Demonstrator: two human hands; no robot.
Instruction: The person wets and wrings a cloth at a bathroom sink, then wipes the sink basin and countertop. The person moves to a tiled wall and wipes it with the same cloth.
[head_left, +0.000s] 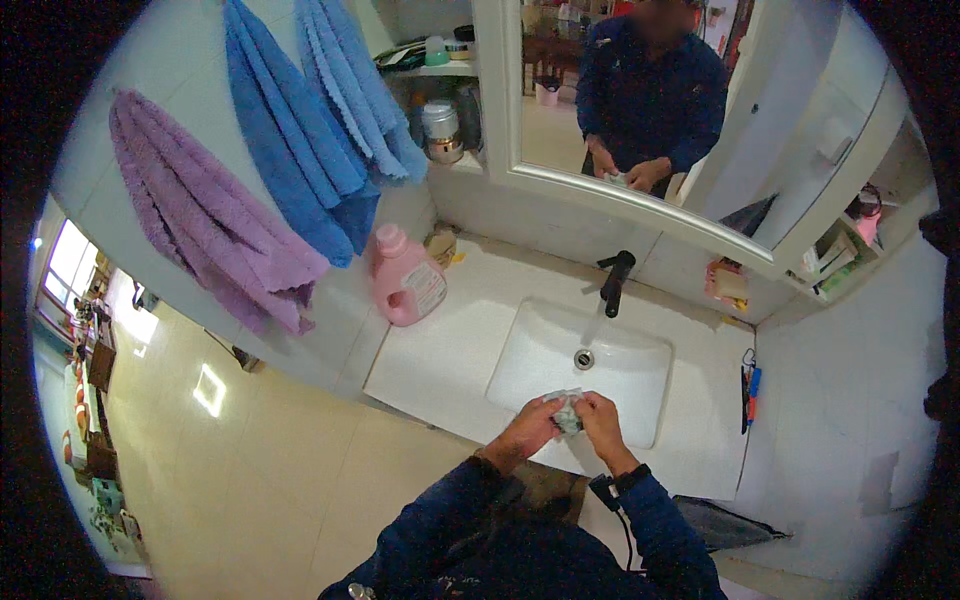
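Both of my hands hold a small crumpled pale green-white cloth (568, 417) over the front edge of the white sink basin (517, 360). My left hand (531, 430) grips its left side, and my right hand (602, 424) pinches the right side. Behind them is the round metal drain (584, 359). A black faucet (618, 283) stands at the basin's back edge; whether water runs from it I cannot tell. The mirror (555, 127) reflects my dark sleeves and both hands on the cloth.
A pink detergent jug (407, 277) stands at the counter's (450, 352) left end. Purple (210, 217) and blue towels (300, 150) hang on the left wall. Shelves (450, 69) with jars flank the mirror. Several slim tools (751, 390) hang at the right wall. A dark cloth (724, 523) lies lower right.
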